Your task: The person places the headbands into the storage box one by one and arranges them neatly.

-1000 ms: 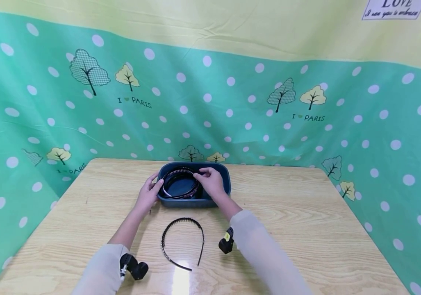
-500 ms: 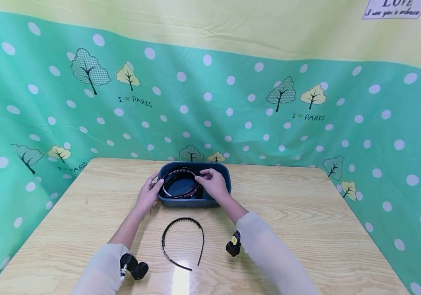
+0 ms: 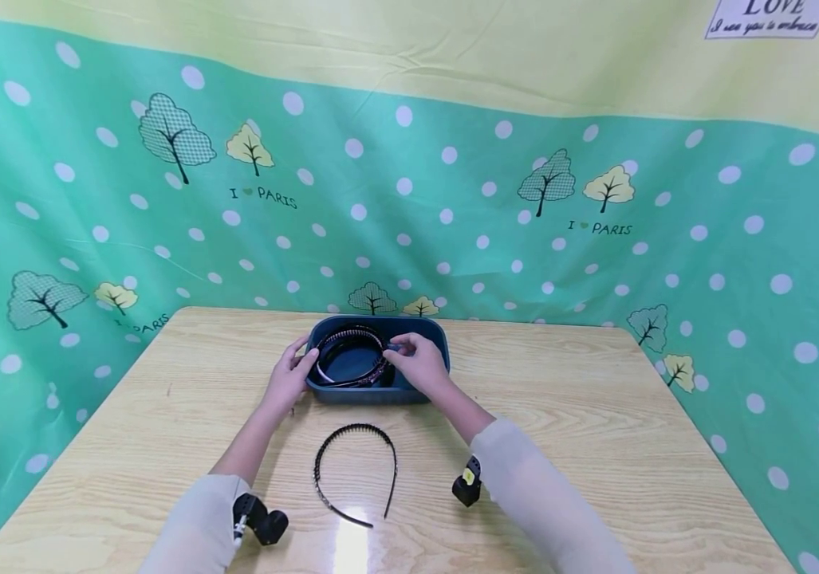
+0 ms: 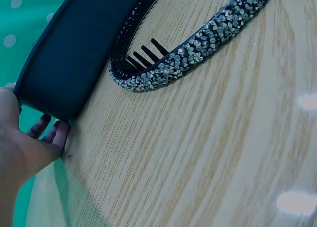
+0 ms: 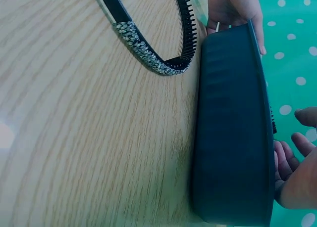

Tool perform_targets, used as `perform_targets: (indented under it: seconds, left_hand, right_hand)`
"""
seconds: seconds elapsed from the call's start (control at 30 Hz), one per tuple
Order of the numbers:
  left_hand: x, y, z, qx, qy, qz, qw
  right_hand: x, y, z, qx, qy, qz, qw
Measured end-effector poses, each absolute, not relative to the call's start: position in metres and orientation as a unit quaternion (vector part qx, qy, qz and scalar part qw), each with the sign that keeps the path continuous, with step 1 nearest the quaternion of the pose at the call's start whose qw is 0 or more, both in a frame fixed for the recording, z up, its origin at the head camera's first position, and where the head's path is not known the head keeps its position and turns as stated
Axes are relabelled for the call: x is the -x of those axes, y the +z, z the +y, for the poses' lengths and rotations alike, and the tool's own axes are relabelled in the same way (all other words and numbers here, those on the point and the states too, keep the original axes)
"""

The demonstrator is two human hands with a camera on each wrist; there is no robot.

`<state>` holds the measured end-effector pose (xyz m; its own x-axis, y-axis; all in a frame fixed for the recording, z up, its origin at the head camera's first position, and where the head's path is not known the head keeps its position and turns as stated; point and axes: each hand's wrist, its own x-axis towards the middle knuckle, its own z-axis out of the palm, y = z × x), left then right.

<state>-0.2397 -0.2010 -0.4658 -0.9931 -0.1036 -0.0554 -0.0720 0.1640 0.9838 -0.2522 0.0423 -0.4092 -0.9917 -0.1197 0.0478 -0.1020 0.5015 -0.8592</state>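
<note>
A dark blue storage box (image 3: 419, 394) stands at the table's far edge, with several black headbands (image 3: 340, 383) piled as rings in its left half. My left hand (image 3: 287, 381) grips the box's left end, thumb over the rim and fingers against the outer wall. My right hand (image 3: 418, 365) reaches over the near wall, its thumb and index fingertips beside the right side of the pile. In the right wrist view its fingers (image 5: 303, 143) are spread, and some dip behind the rim. A black toothed headband with glittering stones (image 4: 183, 61) lies on the table before the box.
The wood-grain table (image 3: 560, 414) stretches out on both sides of the box. Right behind it hangs a green dotted curtain (image 3: 466, 263). Black wrist cameras (image 3: 260, 518) sit on both sleeves.
My right hand has shifted slightly right and nearer inside the box, its forearm swinging right. The piled headbands, the box, the left hand and the headband on the table look unmoved.
</note>
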Motion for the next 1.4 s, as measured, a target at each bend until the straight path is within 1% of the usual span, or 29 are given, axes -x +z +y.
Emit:
perform_targets:
  seconds: [0.33,0.63,0.87,1.07,1.13,1.27,1.4]
  left_hand:
    - [0.239,-0.467,-0.199,-0.058,-0.652,-0.756,0.02]
    - [0.239,-0.465,-0.199,-0.059,-0.652,-0.756,0.018]
    - [0.238,-0.463,-0.199,-0.056,-0.653,-0.755,0.023]
    - [0.231,-0.448,-0.194,-0.061,-0.663,-0.746,0.008]
    - [0.231,-0.449,-0.194,-0.062,-0.66,-0.748,0.006]
    - [0.238,-0.462,-0.198,-0.062,-0.651,-0.756,0.015]
    - [0.238,-0.463,-0.197,-0.061,-0.645,-0.761,0.021]
  right_hand:
    - [0.248,-0.41,0.048,0.098,-0.477,0.874,0.011]
    - [0.242,-0.408,0.051,0.11,-0.465,0.878,0.013]
    - [0.236,-0.406,0.053,0.123,-0.463,0.877,0.032]
    - [0.232,-0.404,0.056,0.137,-0.462,0.876,0.035]
    - [0.23,-0.403,0.057,0.139,-0.464,0.874,0.032]
    - [0.227,-0.399,0.059,0.146,-0.469,0.871,0.035]
    - [0.223,-0.396,0.061,0.158,-0.463,0.871,0.043]
